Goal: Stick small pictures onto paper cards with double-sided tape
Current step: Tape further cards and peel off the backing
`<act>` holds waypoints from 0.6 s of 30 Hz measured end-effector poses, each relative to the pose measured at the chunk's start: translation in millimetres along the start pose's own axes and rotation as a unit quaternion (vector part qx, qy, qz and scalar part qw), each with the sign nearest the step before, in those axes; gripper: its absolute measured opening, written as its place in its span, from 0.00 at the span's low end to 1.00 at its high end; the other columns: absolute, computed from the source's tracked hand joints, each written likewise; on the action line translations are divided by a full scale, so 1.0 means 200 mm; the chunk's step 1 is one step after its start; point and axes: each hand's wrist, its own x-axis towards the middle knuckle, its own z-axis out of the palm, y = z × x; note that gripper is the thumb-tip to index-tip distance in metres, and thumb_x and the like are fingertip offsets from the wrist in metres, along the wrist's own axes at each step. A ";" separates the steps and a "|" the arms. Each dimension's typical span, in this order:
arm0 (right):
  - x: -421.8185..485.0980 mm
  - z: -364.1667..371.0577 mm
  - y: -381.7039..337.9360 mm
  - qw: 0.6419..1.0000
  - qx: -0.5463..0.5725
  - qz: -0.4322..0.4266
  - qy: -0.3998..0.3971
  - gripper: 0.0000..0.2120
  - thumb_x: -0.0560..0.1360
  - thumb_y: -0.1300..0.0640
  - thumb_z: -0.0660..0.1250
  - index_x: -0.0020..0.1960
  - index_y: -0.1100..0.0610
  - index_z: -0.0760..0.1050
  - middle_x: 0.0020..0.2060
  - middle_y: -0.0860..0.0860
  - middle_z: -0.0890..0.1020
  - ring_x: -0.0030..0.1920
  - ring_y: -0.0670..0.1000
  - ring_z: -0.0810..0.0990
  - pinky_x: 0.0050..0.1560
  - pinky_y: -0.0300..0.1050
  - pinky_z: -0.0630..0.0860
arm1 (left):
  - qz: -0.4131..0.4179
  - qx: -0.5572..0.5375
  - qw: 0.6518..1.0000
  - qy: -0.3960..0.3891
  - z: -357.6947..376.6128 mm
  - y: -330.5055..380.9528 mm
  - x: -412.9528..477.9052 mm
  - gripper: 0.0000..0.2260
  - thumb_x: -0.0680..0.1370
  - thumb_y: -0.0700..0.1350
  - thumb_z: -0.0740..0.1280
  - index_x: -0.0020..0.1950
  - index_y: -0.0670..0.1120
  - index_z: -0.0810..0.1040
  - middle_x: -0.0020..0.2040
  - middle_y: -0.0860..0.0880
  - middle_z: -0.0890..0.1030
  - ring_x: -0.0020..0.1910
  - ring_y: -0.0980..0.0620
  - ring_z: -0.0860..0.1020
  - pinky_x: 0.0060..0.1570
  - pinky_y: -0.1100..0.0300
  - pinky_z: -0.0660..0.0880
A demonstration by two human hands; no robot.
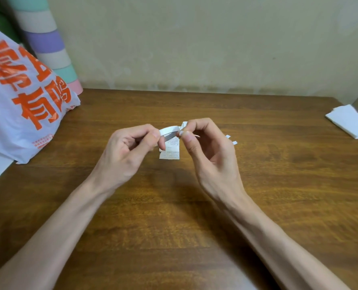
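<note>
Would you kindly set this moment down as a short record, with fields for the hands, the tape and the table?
Hands: left hand and right hand each pinch an end of the tape strip
Tape: white, curved, held above the printed paper
Paper: small, flat on the wooden table
Scraps: two white scraps beside the right hand
Right edge: stack of white sheets
Left edge: white plastic bag, orange lettering

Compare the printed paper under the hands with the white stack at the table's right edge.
The printed paper carries lines of text; the white stack looks blank. The printed paper lies mid-table; the white stack sits far right, cut by the frame. Both lie flat on the wooden table.
</note>
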 end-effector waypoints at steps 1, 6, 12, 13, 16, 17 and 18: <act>0.00 0.00 0.01 1.000 0.004 0.007 0.009 0.03 0.84 0.64 0.66 0.53 0.64 0.76 0.46 0.52 0.80 0.49 0.46 0.79 0.53 0.39 0.73 | -0.001 -0.008 1.000 -0.004 0.01 0.01 0.00 0.15 0.85 0.48 0.62 0.41 0.49 0.82 0.34 0.39 0.70 0.36 0.40 0.67 0.39 0.49 0.65; 0.00 0.02 0.05 0.999 0.020 0.021 0.016 0.02 0.82 0.64 0.68 0.52 0.58 0.79 0.48 0.52 0.83 0.51 0.52 0.82 0.56 0.52 0.79 | -0.025 -0.065 0.994 -0.088 0.06 0.04 -0.02 0.17 0.86 0.48 0.61 0.43 0.46 0.83 0.30 0.50 0.65 0.32 0.53 0.65 0.38 0.63 0.66; -0.01 0.03 0.06 0.995 0.041 0.087 0.002 0.05 0.82 0.60 0.70 0.50 0.53 0.81 0.41 0.46 0.83 0.39 0.50 0.82 0.43 0.49 0.78 | -0.111 -0.175 0.959 -0.192 0.14 0.06 -0.05 0.23 0.87 0.51 0.59 0.38 0.43 0.81 0.26 0.49 0.69 0.25 0.51 0.69 0.32 0.57 0.77; 0.00 0.02 0.06 0.994 0.050 0.094 0.009 0.04 0.83 0.60 0.70 0.50 0.53 0.82 0.42 0.49 0.84 0.41 0.51 0.82 0.45 0.50 0.79 | -0.116 -0.184 0.960 -0.174 0.15 0.06 -0.05 0.21 0.86 0.50 0.58 0.39 0.41 0.81 0.27 0.49 0.69 0.25 0.51 0.69 0.30 0.58 0.75; 0.01 -0.02 0.07 0.994 0.054 0.095 0.022 0.05 0.83 0.58 0.68 0.53 0.55 0.84 0.47 0.51 0.85 0.46 0.48 0.81 0.53 0.48 0.78 | -0.106 -0.162 0.979 -0.066 0.15 0.05 -0.05 0.16 0.84 0.50 0.64 0.42 0.43 0.82 0.27 0.51 0.64 0.26 0.53 0.61 0.28 0.64 0.64; 0.02 -0.03 0.07 0.994 0.054 0.096 0.023 0.06 0.84 0.58 0.67 0.54 0.55 0.84 0.47 0.51 0.85 0.45 0.47 0.80 0.53 0.47 0.77 | -0.087 -0.125 0.988 -0.022 0.15 0.04 -0.05 0.12 0.83 0.50 0.68 0.44 0.45 0.83 0.27 0.50 0.63 0.27 0.53 0.60 0.29 0.65 0.62; 0.02 -0.04 0.07 0.993 0.054 0.098 0.024 0.06 0.84 0.58 0.67 0.54 0.56 0.83 0.47 0.51 0.85 0.45 0.46 0.79 0.52 0.45 0.76 | -0.067 -0.086 0.994 0.019 0.14 0.03 -0.05 0.09 0.82 0.49 0.71 0.46 0.45 0.84 0.27 0.48 0.62 0.27 0.53 0.59 0.30 0.65 0.62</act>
